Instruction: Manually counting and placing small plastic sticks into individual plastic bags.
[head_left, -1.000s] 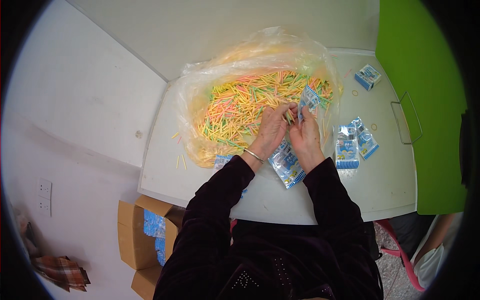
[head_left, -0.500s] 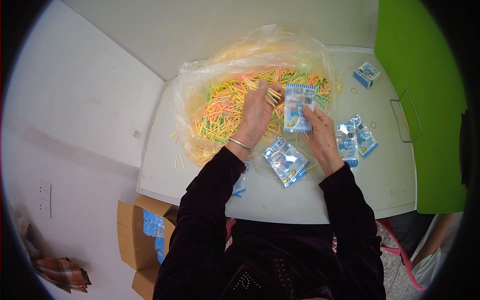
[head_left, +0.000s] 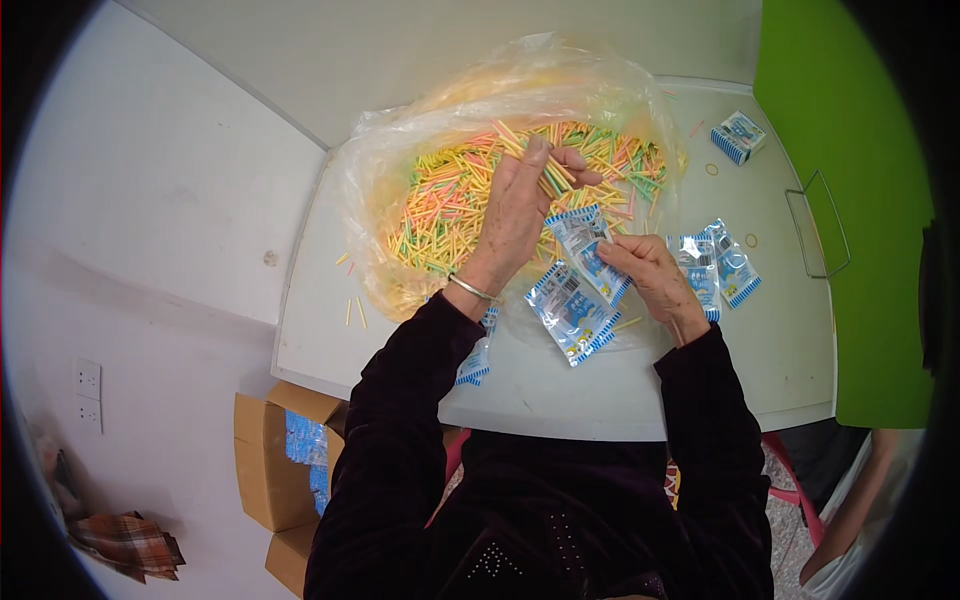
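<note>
My left hand (head_left: 515, 210) is closed around a small bundle of thin pastel sticks (head_left: 553, 180), yellow, pink and green, held above a heap of the same sticks (head_left: 440, 215). The heap lies in a large, wide-open clear plastic bag (head_left: 380, 150). To the right, my right hand (head_left: 655, 282) pinches a small blue-and-white packet (head_left: 582, 232) with a clear part and striped ends, tilted toward my left hand. Just under it, more such packets (head_left: 572, 318) lie overlapping on the table. Others (head_left: 478, 352) are partly hidden by my left forearm.
The white table (head_left: 560, 410) also bears two packets (head_left: 735, 265) at the right, a blue-striped box-shaped pack (head_left: 738, 137) at the far right, rubber bands (head_left: 751, 241), a metal wire handle (head_left: 818, 225) and loose sticks. A cardboard box (head_left: 262, 460) with blue packets stands at lower left. A green panel (head_left: 850, 200) borders the right.
The packet in my right hand has come down and tilted, its top leaning left. My left hand has risen slightly with its bundle of sticks, its fingers reaching farther right.
</note>
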